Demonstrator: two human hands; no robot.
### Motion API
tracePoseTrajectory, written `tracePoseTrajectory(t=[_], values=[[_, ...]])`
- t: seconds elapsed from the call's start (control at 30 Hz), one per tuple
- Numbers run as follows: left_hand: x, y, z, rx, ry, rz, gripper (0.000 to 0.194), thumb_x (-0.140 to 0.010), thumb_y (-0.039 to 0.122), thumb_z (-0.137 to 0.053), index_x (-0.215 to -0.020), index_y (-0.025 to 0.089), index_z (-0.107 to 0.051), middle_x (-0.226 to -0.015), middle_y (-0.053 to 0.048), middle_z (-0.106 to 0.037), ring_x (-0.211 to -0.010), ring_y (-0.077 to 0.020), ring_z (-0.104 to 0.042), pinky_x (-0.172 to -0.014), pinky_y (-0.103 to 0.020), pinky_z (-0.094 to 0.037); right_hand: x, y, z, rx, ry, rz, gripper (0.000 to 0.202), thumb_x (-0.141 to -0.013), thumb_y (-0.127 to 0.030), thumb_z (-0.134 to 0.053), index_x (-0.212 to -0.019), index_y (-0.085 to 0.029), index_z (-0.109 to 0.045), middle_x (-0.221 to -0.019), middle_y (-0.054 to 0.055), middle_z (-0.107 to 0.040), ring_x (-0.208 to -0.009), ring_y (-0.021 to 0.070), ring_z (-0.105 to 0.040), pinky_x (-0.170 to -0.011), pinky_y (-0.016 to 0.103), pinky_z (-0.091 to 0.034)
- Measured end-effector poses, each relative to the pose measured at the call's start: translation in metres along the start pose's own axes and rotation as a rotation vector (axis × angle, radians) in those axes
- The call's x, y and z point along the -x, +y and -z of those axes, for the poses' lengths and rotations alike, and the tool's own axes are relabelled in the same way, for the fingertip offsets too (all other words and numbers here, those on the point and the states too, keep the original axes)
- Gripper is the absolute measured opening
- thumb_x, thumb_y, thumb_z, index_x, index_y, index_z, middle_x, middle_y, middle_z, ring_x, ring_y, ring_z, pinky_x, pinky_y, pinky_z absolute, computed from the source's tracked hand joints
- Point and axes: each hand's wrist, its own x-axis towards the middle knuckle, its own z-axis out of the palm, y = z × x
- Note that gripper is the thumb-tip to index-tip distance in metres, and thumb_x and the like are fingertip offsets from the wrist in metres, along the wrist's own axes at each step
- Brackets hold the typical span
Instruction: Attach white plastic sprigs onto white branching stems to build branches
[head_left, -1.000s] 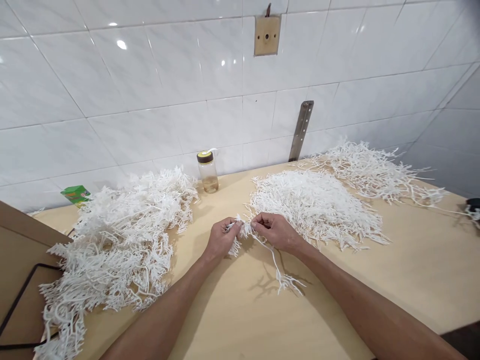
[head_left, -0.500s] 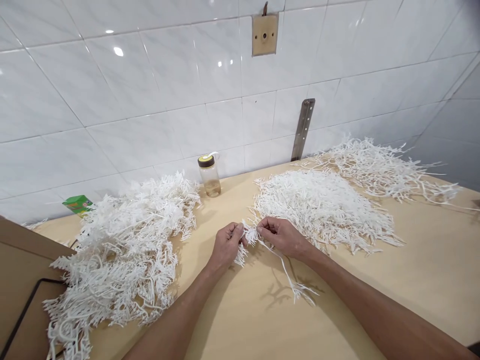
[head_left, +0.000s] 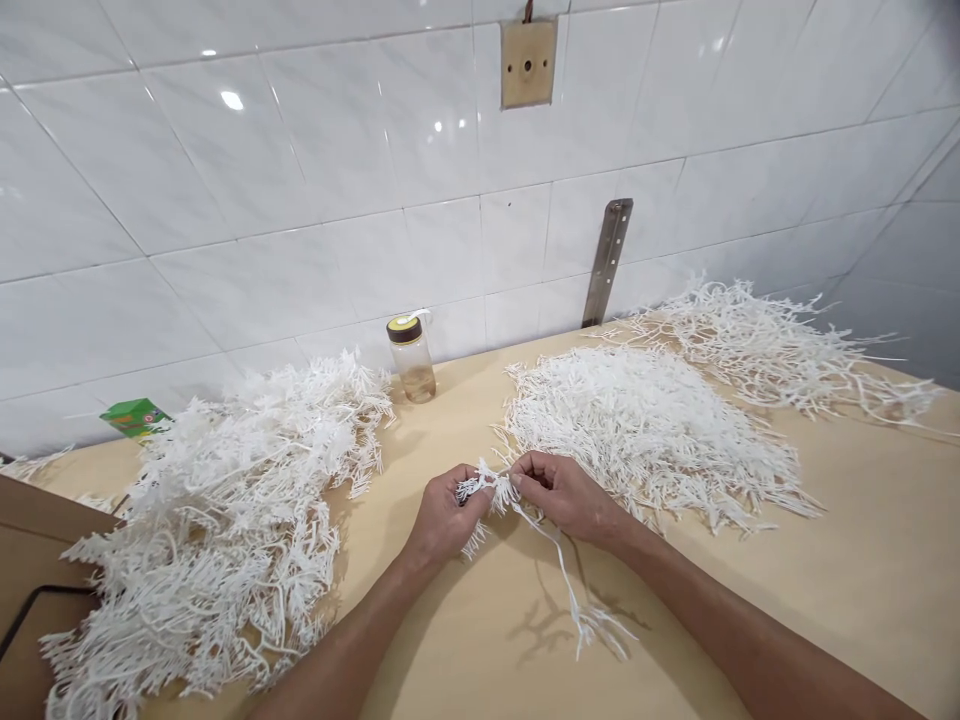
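On the left, a broad white heap [head_left: 240, 520] of branching strands spreads over the table [head_left: 480, 660], with a lidded bottle [head_left: 412, 360] standing just beyond its right edge. The left hand [head_left: 442, 520] grips a fringed cluster [head_left: 502, 492] between thumb and curled fingers, over the middle of the table; this grip should stay firm but light, since the fine tips look easy to bend or snag. At the cluster's right end, the right hand [head_left: 566, 495] has thumb and forefinger closed in a pinch; small fingertip movements close to the held part would likely work better than a long tug. A loose strand [head_left: 568, 575] trails below that pinch and is best left hanging free, away from the neat pile [head_left: 645, 430] and the looser tangle [head_left: 780, 345] farther right, where it could catch. Compared with half a second ago, the view has shifted so that hands and piles sit a little lower, more of the cluster shows above the left thumb, and both pinches hold nearly the same places; the heaps look unchanged.
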Motion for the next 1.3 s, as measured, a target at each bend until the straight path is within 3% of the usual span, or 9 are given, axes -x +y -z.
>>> tracePoseTrajectory(t=[0.47, 0.73, 0.9, 1.07, 1.3], values=[[0.001, 0.002, 0.000, -0.031, 0.016, 0.039, 0.034, -0.074, 0.048, -0.070, -0.072, 0.014, -0.066, -0.060, -0.001, -0.059, -0.057, -0.0125, -0.049, -0.058, -0.024, -0.038, 0.006, -0.008, 0.001, -0.034, -0.042, -0.026, 0.025, -0.089, -0.036, -0.055, -0.097, -0.017, -0.071, -0.061, -0.003, -0.053, -0.052, 0.0097, -0.041, -0.050, 0.022, -0.033], [0.001, 0.003, -0.001, -0.021, 0.015, 0.047, 0.034, -0.077, 0.048, -0.068, -0.071, 0.014, -0.065, -0.059, 0.000, -0.056, -0.056, -0.0117, -0.046, -0.058, -0.024, -0.037, 0.003, -0.005, -0.001, 0.025, -0.009, -0.010, 0.024, -0.088, -0.035, -0.055, -0.082, -0.017, -0.070, -0.062, -0.002, -0.054, -0.056, 0.0106, -0.043, -0.051, 0.022, -0.034], [0.000, 0.002, -0.002, -0.055, 0.026, 0.049, 0.031, -0.077, 0.045, -0.067, -0.068, 0.015, -0.063, -0.057, 0.001, -0.054, -0.054, -0.0110, -0.045, -0.055, -0.023, -0.035, 0.004, -0.004, -0.005, 0.060, 0.060, 0.010, 0.021, -0.087, -0.032, -0.055, -0.082, -0.017, -0.070, -0.062, -0.002, -0.056, -0.056, 0.0112, -0.046, -0.053, 0.023, -0.036], [-0.001, 0.001, -0.004, -0.060, 0.043, 0.063, 0.029, -0.077, 0.043, -0.068, -0.068, 0.016, -0.062, -0.054, 0.003, -0.051, -0.051, -0.0097, -0.042, -0.052, -0.022, -0.034, 0.004, -0.007, -0.005, 0.031, 0.049, 0.007, 0.020, -0.086, -0.030, -0.055, -0.088, -0.018, -0.071, -0.064, -0.002, -0.059, -0.057, 0.0110, -0.047, -0.053, 0.023, -0.037], [-0.003, 0.002, -0.005, -0.086, 0.038, 0.066, 0.028, -0.078, 0.042, -0.066, -0.069, 0.016, -0.062, -0.055, 0.003, -0.051, -0.052, -0.0099, -0.041, -0.052, -0.022, -0.034, 0.004, -0.003, -0.004, 0.037, 0.065, -0.008, 0.019, -0.087, -0.031, -0.055, -0.082, -0.017, -0.067, -0.064, -0.002, -0.057, -0.057, 0.0107, -0.046, -0.053, 0.023, -0.036]])
